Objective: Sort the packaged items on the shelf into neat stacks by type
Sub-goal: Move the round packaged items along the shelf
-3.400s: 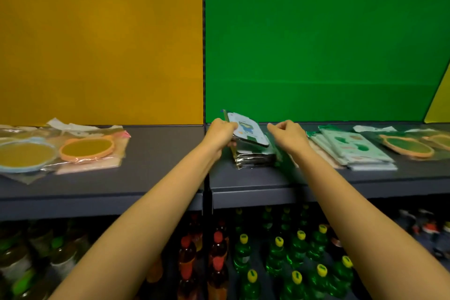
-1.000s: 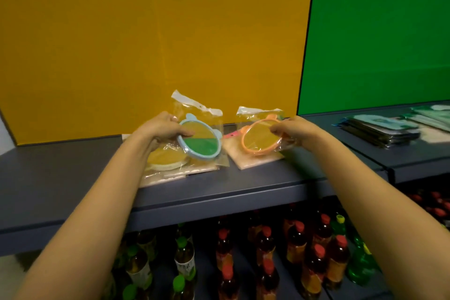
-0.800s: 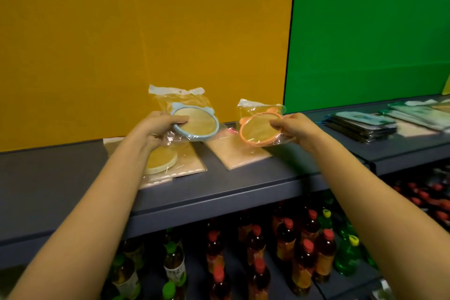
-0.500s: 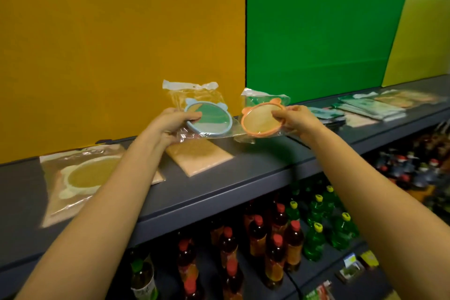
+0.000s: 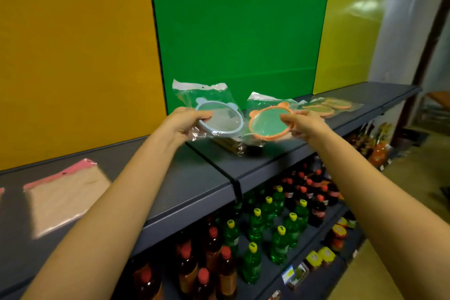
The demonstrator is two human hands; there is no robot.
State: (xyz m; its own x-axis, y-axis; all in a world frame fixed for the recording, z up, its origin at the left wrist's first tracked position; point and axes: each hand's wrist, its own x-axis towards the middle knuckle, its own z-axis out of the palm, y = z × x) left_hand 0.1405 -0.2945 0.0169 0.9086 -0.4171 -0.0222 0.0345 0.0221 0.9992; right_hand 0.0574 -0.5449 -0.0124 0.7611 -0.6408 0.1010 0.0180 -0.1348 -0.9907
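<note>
My left hand (image 5: 183, 124) grips a clear bag holding a blue-rimmed round mirror (image 5: 220, 119), held above the grey shelf (image 5: 194, 178). My right hand (image 5: 302, 124) grips a second bag with an orange-rimmed round mirror (image 5: 269, 124), right beside the blue one. Both bags hang over a stack of flat packets (image 5: 231, 145) lying on the shelf, mostly hidden by them. Farther right along the shelf lie bagged orange-rimmed mirrors (image 5: 327, 106).
A pink-topped flat bag (image 5: 63, 195) lies on the shelf at the left. Below the shelf stand rows of green bottles (image 5: 267, 221) and brown bottles (image 5: 209, 258). Yellow and green panels back the shelf. An aisle floor opens at the right.
Both hands have carried the two bagged mirrors rightward along the shelf, from in front of the yellow panel to in front of the green one, over the stack of flat packets.
</note>
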